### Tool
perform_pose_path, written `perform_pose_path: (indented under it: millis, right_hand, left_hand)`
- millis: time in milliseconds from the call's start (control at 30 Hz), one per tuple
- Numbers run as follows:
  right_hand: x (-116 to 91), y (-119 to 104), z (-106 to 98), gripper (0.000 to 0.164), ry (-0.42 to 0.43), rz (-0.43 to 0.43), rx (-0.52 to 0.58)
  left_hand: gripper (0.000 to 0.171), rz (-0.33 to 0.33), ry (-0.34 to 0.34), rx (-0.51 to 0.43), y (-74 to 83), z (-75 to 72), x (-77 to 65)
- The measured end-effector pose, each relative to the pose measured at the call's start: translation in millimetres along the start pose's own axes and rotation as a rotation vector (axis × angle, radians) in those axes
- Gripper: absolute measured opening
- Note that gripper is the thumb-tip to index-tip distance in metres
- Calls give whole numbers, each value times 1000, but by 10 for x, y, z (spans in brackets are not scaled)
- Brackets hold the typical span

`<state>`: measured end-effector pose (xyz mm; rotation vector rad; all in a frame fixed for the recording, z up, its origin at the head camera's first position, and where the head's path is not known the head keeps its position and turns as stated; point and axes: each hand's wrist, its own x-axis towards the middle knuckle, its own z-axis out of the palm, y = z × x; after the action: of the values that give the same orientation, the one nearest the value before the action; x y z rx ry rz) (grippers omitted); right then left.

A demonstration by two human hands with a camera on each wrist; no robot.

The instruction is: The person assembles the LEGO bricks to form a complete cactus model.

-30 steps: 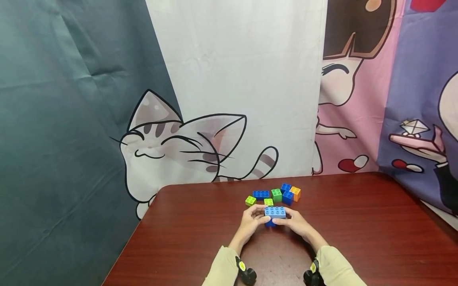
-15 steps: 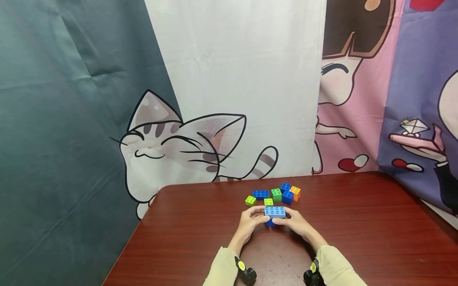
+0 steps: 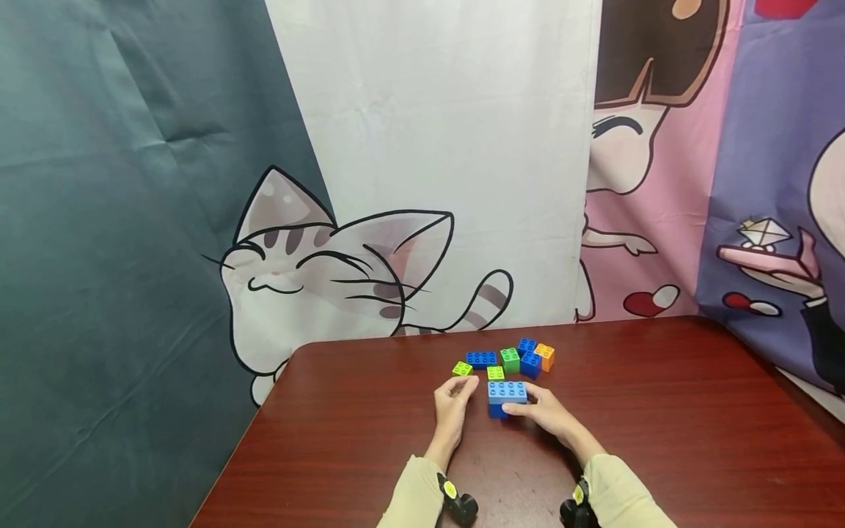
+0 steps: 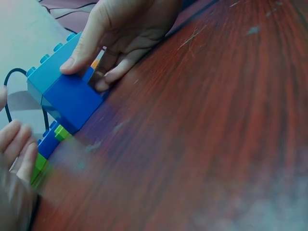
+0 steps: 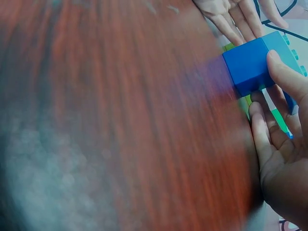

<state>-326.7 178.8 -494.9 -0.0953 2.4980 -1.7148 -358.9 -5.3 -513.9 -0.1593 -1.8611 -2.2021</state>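
Note:
A light blue brick (image 3: 507, 391) with two rows of studs sits on top of a dark blue brick (image 3: 498, 411) on the table. My right hand (image 3: 549, 412) grips this stack from the right, its thumb across the near side where the two bricks meet. The right wrist view shows the thumb on the light blue brick (image 5: 284, 50) above the dark blue one (image 5: 248, 65). To the left of the stack, apart from it, my left hand (image 3: 454, 402) holds nothing, its fingers loosely bent. A lime brick (image 3: 463, 369) lies just beyond its fingertips.
Behind the stack lie another lime brick (image 3: 495, 373), a long blue brick (image 3: 481, 359), a green brick (image 3: 510, 359), two blue bricks (image 3: 530, 364) and an orange brick (image 3: 545, 356). A printed cloth (image 3: 462, 147) hangs behind the brown table (image 3: 343, 440).
My left hand has let go of the stacked bricks and moved a little left, toward the lime brick. My right hand stays in place on the stack.

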Motion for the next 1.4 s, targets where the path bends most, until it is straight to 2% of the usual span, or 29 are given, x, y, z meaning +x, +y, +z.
perform_pose_path:
  millis: [67,133,267,400,633,833,1100,1167,1267,1300,1400]
  right_hand:
    - [1,-6,-1,62,3,8,-2]
    - [1,-10,-1,63,2,10,-5]
    - [3,-22,3,63,-3,13,-7]
    - [1,-25,5,64,-16,17,2]
    - [-12,-22,-15,62,-32,-8,-6]
    - [0,-29,-27,62,-28,-6,-7]
    - [-2,-19,-13,63,-30,1,-2]
    - [2,-12,-15,63,-30,1,1]
    - [9,0,-18,62,-30,1,6]
    - [11,7,-18,62,-32,-1,3]
    - [18,25,-15,61,-34,-8,3]
  left_hand:
    - [24,59,91,-7,-8,9,17]
    - [25,101,148,-13,-24,13,34]
    - [33,132,228,32,-49,5,71]
    - [45,143,290,134,-69,-7,120]
    - [58,87,250,310,-85,-5,200]
    - [55,96,242,375,-87,2,289]
    - [50,102,218,453,-143,-6,320]
    - [50,132,213,456,-161,-7,319]
    - [45,222,214,454,-199,-12,318]
    - [43,278,215,448,-306,-29,356]
    - [37,323,214,463,-338,-34,358]
